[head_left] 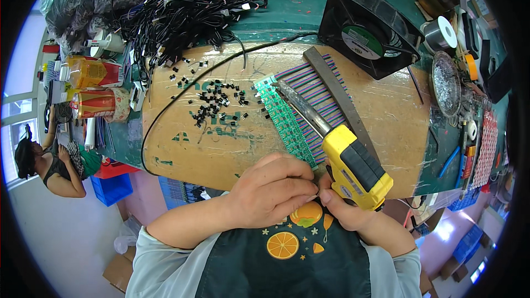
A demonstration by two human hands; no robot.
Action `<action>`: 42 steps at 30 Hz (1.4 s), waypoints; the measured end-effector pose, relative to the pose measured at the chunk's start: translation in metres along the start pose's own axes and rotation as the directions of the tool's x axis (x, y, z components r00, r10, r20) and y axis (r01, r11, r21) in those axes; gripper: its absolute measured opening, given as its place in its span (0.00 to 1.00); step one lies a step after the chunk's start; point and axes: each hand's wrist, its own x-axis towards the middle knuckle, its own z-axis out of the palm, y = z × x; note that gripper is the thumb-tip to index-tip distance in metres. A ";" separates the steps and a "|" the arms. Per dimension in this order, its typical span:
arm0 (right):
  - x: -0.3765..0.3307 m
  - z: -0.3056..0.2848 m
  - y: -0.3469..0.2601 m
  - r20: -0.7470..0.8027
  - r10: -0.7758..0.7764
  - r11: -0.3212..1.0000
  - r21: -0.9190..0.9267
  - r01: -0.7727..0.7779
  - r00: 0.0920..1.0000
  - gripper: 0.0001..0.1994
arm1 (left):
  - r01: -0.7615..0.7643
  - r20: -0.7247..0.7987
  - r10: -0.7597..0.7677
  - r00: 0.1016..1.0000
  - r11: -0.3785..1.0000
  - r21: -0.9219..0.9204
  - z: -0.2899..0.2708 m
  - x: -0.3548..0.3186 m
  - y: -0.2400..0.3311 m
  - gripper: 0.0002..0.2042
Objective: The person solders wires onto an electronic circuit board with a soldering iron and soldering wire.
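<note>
My right hand [346, 209] is wrapped around a yellow and black soldering gun [353, 168], whose metal barrel points up and left over a green circuit board panel [287, 124]. Close beside it, my left hand [276, 190] is closed in a pinch, and its fingertips meet those of the right hand. Whatever sits between them is too small to make out. Rows of multicoloured wires [309, 91] run out from the panel's right side, and a dark flat bar [339, 91] lies across them. Left of the panel, small black components with metal legs [218, 99] are scattered on the brown board [182, 154].
A black fan [367, 30] stands at the far right, its cable curving across the board. A solder spool [440, 33] and a metal dish [446, 84] stand right of it. Black cables [193, 5] are heaped far left, near drink containers [96, 104]. Another person [58, 160] is at the left.
</note>
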 end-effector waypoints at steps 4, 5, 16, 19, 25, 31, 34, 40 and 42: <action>-0.001 -0.004 0.005 0.025 0.053 0.995 0.082 -0.055 0.998 0.08 | 0.014 0.044 -0.016 0.999 0.998 0.058 -0.008 0.000 -0.002 0.08; -0.002 -0.006 0.004 0.025 0.053 0.995 0.082 -0.055 0.998 0.08 | 0.003 0.053 -0.010 0.999 0.991 0.130 -0.012 0.000 -0.004 0.07; -0.036 -0.025 0.014 0.014 0.155 0.985 0.069 -0.156 0.988 0.14 | 0.203 -0.281 -0.061 0.958 0.836 0.510 -0.019 0.005 -0.046 0.08; -0.040 -0.030 0.016 0.030 0.223 0.974 -0.040 -0.222 0.974 0.11 | 0.202 -0.290 -0.055 0.956 0.837 0.508 -0.020 0.006 -0.047 0.08; -0.039 -0.028 0.012 -0.001 0.264 0.949 -0.177 -0.260 0.964 0.08 | 0.198 -0.275 -0.060 0.959 0.838 0.508 -0.020 0.006 -0.048 0.08; -0.041 -0.028 0.019 -0.026 0.235 0.949 -0.211 -0.235 0.972 0.09 | 0.186 -0.275 -0.047 0.960 0.842 0.507 -0.020 0.007 -0.048 0.08; -0.045 -0.030 0.025 -0.012 0.294 0.943 -0.160 -0.292 0.956 0.19 | 0.185 -0.285 -0.043 0.958 0.849 0.495 -0.020 0.006 -0.049 0.08; -0.044 -0.027 0.023 -0.014 0.321 0.944 -0.074 -0.321 0.947 0.28 | 0.179 -0.280 -0.039 0.959 0.851 0.494 -0.020 0.007 -0.049 0.08; -0.044 -0.027 0.024 -0.014 0.313 0.945 -0.092 -0.313 0.950 0.28 | 0.179 -0.274 -0.043 0.961 0.851 0.493 -0.020 0.006 -0.049 0.08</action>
